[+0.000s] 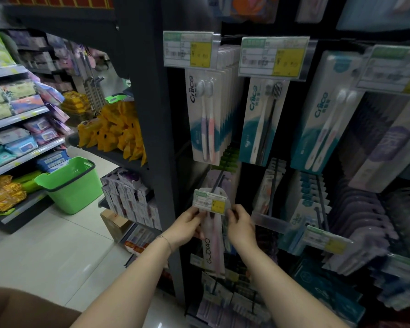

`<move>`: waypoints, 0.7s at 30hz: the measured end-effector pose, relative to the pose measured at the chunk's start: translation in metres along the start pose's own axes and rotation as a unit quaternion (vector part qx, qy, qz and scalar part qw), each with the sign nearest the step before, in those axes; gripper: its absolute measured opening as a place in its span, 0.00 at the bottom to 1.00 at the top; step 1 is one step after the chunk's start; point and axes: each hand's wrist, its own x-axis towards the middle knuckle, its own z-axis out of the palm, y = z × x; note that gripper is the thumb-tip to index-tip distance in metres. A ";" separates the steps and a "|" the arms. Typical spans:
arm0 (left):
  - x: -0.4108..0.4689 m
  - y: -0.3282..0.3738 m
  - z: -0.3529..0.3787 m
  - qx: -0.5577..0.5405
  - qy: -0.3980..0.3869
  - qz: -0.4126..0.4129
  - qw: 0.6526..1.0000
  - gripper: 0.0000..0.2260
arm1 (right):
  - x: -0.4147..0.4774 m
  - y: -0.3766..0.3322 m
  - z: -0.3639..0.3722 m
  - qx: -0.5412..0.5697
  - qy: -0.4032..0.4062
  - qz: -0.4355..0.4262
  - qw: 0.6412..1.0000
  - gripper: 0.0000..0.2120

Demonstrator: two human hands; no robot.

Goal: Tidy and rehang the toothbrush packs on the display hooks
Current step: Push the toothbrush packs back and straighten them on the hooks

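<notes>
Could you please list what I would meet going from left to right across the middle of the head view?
Wipe packs → green basket → yellow packets → dark shelf post → Cnica pack with pink brushes → Cnica pack with a black brush → Cnica pack with white-headed brushes.

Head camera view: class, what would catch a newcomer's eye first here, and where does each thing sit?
At lower centre, the left hand and right hand pinch the top of a GUDIAO toothbrush pack just under a small price tag. Above them, white and teal Criica packs hang in rows beneath larger price tags. On the floor at left stands a bright green basket.
</notes>
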 end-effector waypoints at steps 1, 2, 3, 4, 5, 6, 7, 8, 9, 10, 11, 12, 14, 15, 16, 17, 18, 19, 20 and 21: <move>0.000 0.000 0.002 -0.005 -0.001 -0.002 1.000 0.10 | 0.000 0.000 -0.001 0.001 -0.003 0.001 1.000 0.07; 0.001 -0.002 0.005 -0.013 -0.002 -0.008 1.000 0.10 | 0.001 0.001 -0.001 0.004 -0.005 0.001 1.000 0.07; 0.003 -0.003 0.009 -0.026 -0.005 -0.015 1.000 0.12 | 0.001 0.001 -0.001 0.007 -0.006 0.000 1.000 0.07; 0.005 -0.005 0.013 -0.047 -0.009 -0.029 0.998 0.14 | 0.000 0.001 -0.001 0.008 -0.007 0.000 1.000 0.07; 0.006 -0.006 0.016 -0.069 -0.016 -0.044 0.997 0.15 | 0.000 0.001 -0.001 0.009 -0.007 -0.001 1.000 0.07; 0.006 -0.007 0.017 -0.094 -0.024 -0.054 0.994 0.16 | 0.000 0.002 -0.001 0.009 -0.006 -0.001 1.000 0.07; 0.004 -0.007 0.017 -0.111 -0.032 -0.059 0.992 0.15 | 0.001 0.002 -0.002 0.007 -0.005 -0.003 1.000 0.07; 0.003 -0.007 0.016 -0.128 -0.039 -0.060 0.989 0.14 | 0.001 0.003 -0.002 0.005 -0.005 -0.005 1.000 0.07; 0.002 -0.006 0.014 -0.137 -0.048 -0.058 0.988 0.14 | 0.001 0.003 -0.002 0.003 -0.005 -0.008 1.000 0.07; 0.001 -0.006 0.011 -0.137 -0.054 -0.055 0.988 0.14 | 0.002 0.003 -0.002 0.001 -0.004 -0.010 1.000 0.07; 0.002 -0.003 0.009 -0.129 -0.056 -0.053 0.989 0.15 | 0.002 0.003 -0.001 0.000 -0.004 -0.012 1.000 0.07; 0.004 -0.002 0.008 -0.117 -0.046 -0.052 0.991 0.14 | 0.001 0.002 -0.001 0.002 -0.003 -0.013 1.000 0.07; 0.006 0.005 0.008 -0.111 -0.028 -0.054 0.992 0.12 | -0.001 -0.002 0.000 0.006 -0.001 -0.015 1.000 0.07; 0.007 0.007 0.009 -0.116 -0.021 -0.059 0.991 0.12 | -0.003 -0.003 0.001 0.008 -0.001 -0.016 1.000 0.07; 0.007 0.008 0.011 -0.122 -0.015 -0.063 0.990 0.12 | -0.004 -0.004 0.001 0.011 -0.001 -0.017 1.000 0.07; 0.006 0.009 0.013 -0.126 -0.011 -0.064 0.990 0.12 | -0.005 -0.005 0.001 0.012 0.000 -0.016 1.000 0.07; 0.006 0.008 0.015 -0.131 -0.006 -0.064 0.989 0.12 | -0.005 -0.005 0.000 0.013 0.000 -0.017 1.000 0.07; 0.006 0.006 0.017 -0.135 0.001 -0.064 0.989 0.12 | -0.005 -0.006 0.000 0.013 -0.001 -0.017 1.000 0.07; 0.005 0.005 0.017 -0.141 0.007 -0.063 0.988 0.12 | -0.005 -0.006 0.000 0.013 -0.002 -0.017 1.000 0.07; 0.005 0.004 0.018 -0.147 0.014 -0.065 0.987 0.12 | -0.004 -0.006 -0.001 0.012 -0.003 -0.016 1.000 0.07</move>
